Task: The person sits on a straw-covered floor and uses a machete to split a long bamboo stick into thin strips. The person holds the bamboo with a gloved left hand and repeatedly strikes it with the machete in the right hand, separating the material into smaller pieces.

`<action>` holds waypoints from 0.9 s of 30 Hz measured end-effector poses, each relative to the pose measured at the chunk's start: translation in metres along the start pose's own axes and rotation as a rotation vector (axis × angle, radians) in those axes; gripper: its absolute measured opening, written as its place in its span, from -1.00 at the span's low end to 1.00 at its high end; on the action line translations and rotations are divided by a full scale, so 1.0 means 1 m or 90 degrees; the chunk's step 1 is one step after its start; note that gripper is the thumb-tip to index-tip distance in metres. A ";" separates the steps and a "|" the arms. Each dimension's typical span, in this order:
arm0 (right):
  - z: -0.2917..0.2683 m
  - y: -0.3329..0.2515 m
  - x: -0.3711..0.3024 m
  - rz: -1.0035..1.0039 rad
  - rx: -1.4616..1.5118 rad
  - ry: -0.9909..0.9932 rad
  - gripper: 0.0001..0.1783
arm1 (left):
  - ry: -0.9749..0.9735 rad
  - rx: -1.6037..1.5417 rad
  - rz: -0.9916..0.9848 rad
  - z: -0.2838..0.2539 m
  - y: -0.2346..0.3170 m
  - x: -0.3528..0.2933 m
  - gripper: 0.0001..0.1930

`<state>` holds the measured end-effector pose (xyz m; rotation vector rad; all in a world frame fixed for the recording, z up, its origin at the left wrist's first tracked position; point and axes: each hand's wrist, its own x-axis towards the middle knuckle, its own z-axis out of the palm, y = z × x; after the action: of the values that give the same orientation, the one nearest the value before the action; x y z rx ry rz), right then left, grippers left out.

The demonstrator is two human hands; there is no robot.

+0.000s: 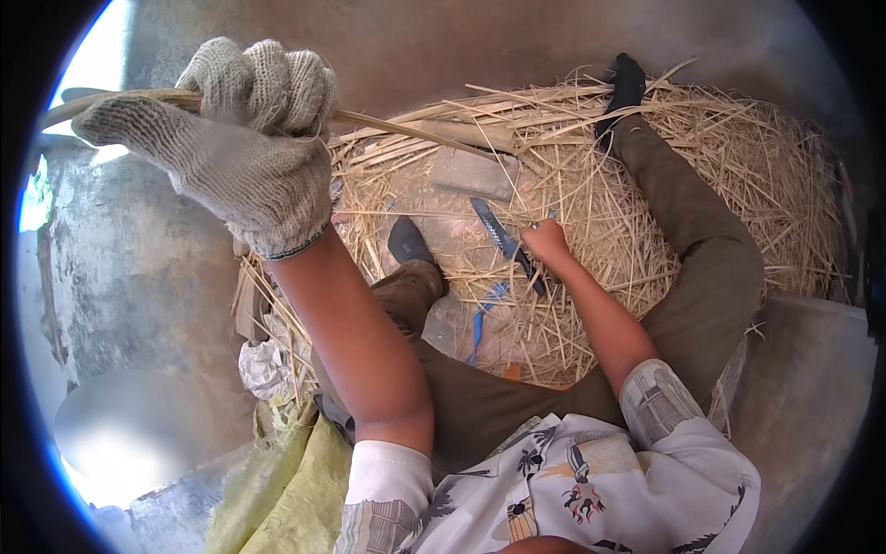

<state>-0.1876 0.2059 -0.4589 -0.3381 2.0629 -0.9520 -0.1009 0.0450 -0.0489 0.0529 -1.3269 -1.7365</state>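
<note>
My left hand (245,152), in a knitted off-white glove, is raised high at the upper left. Its fingers are wrapped round a long, thin bamboo-like strip (406,132), and the thumb lies along it. The strip sticks out past both sides of the fist. Lower down, over the floor between my legs, my bare right hand (546,242) is closed. A thin pale sliver (496,152) meets its fingertips, but whether they grip it is hard to see. Just left of that hand lies a long, dark, narrow thing with a pale dotted pattern (503,238), perhaps a blade.
Split strips and shavings (738,175) cover the floor around my outstretched legs. A flat block (475,173) lies beyond my right hand. A blue strap (478,332) lies nearer me. Yellow-green sacking (286,489) and a crumpled pale bag (265,369) sit at left, by the wall (138,286).
</note>
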 end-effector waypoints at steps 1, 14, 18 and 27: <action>0.001 -0.001 -0.002 0.037 0.065 -0.039 -0.67 | -0.007 -0.022 -0.001 -0.001 0.000 0.000 -0.23; -0.016 -0.047 -0.010 0.237 0.873 -0.547 -0.63 | -0.061 -0.035 -0.013 0.010 -0.002 -0.004 -0.24; -0.042 -0.078 -0.025 -0.005 0.652 -0.194 -0.70 | -0.134 -0.118 -0.044 -0.001 -0.003 0.000 -0.25; -0.004 -0.016 0.000 -0.225 0.175 0.060 -0.79 | -0.128 -0.080 -0.063 -0.002 0.000 0.007 -0.24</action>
<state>-0.1919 0.1975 -0.4458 -0.5294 1.9567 -1.4724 -0.1037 0.0382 -0.0465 -0.1335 -1.3746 -1.9471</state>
